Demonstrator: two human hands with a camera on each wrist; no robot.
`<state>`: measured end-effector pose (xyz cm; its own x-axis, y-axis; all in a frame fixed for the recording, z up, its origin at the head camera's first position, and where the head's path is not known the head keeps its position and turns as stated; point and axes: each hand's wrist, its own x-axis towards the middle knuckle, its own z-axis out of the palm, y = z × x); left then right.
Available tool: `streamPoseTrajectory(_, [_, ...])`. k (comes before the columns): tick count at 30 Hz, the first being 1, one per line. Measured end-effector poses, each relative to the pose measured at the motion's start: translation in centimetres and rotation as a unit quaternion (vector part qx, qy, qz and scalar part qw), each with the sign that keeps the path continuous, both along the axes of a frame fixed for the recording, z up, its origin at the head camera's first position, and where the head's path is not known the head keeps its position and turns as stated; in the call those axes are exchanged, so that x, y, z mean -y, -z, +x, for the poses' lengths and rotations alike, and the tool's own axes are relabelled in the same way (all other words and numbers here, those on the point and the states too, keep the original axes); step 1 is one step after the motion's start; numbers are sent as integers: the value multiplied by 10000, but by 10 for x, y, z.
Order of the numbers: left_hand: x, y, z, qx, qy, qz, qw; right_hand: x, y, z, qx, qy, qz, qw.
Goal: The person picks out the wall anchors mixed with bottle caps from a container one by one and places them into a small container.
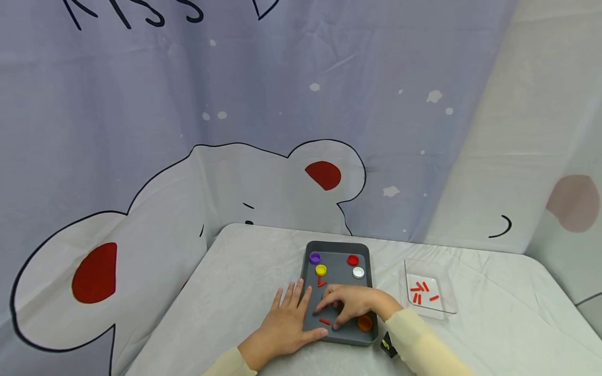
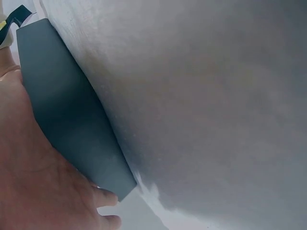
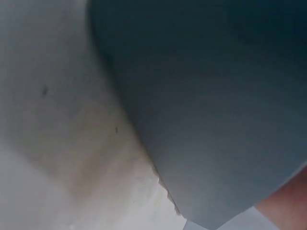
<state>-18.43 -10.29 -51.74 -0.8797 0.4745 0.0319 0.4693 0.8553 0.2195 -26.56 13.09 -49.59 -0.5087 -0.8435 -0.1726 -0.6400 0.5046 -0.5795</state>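
A dark grey tray (image 1: pixel 338 261) lies on the table. My left hand (image 1: pixel 284 324) rests at its left side, fingers straight and spread, the thumb reaching over the near left rim. In the left wrist view that hand (image 2: pixel 43 167) lies along the tray's side wall (image 2: pixel 72 105). Over the tray's near half is my right hand (image 1: pixel 350 302), thumb and index finger bent and apart. A short red stick (image 1: pixel 324 321) lies on the tray floor between their tips. Farther up, two red sticks (image 1: pixel 322 284) form a corner below a yellow round cap (image 1: pixel 321 270).
Purple (image 1: pixel 315 258), red (image 1: pixel 352 260) and white (image 1: pixel 358 273) caps sit in the tray's far half. An orange round piece (image 1: pixel 365 323) lies near right. Right of the tray, a clear box (image 1: pixel 447 292) holds several red sticks. A patterned curtain (image 1: pixel 282 94) hangs behind the table.
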Motion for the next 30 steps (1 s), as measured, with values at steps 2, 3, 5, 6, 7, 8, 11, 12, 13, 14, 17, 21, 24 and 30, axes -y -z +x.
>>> streamPoseTrajectory(2, [0, -2, 0, 47, 2, -3, 10000, 1, 1, 1, 4, 36, 68, 10000])
streamPoseTrajectory(3, [0, -3, 0, 70, -3, -8, 10000, 2, 1, 1, -5, 33, 84, 10000])
streamPoseTrajectory(5, [0, -4, 0, 81, -8, -26, 10000, 3, 2, 1, -44, 29, 142, 9999])
streamPoseTrajectory(6, [-1, -4, 0, 84, -15, -39, 10000, 4, 3, 1, -62, 22, 159, 9999])
streamPoseTrajectory(7, [-1, -4, 0, 71, -17, -38, 10000, 4, 3, 1, -53, 39, 168, 9998])
streamPoseTrajectory(8, [-1, -4, 0, 55, -15, -37, 10000, 5, 3, 0, -84, 44, 196, 9998])
streamPoseTrajectory(11, [-1, -4, 0, 14, -6, -27, 10000, 6, 3, 0, -127, 89, 256, 9996])
streamPoseTrajectory(12, [-1, -3, 0, 18, -6, -29, 10000, 6, 3, 0, -140, 101, 269, 9995])
streamPoseTrajectory(13, [-1, -3, 0, 15, -8, -35, 10000, 6, 3, -1, -143, 116, 279, 9994])
streamPoseTrajectory(14, [-1, -3, 0, 22, -12, -52, 10000, 6, 3, -1, -149, 125, 286, 9994])
streamPoseTrajectory(17, [-1, -3, 0, 58, -33, -77, 9999, 7, 2, 0, -143, 136, 269, 9994])
streamPoseTrajectory(21, [-2, -3, 0, 120, -53, -69, 9999, 7, 2, 1, -130, 153, 227, 9995])
streamPoseTrajectory(24, [-2, -3, 0, 154, -70, -104, 9998, 8, 3, 1, -125, 158, 210, 9996])
streamPoseTrajectory(30, [-2, -4, 0, 183, -89, -129, 9997, 8, 6, -1, -87, 196, 205, 9996])
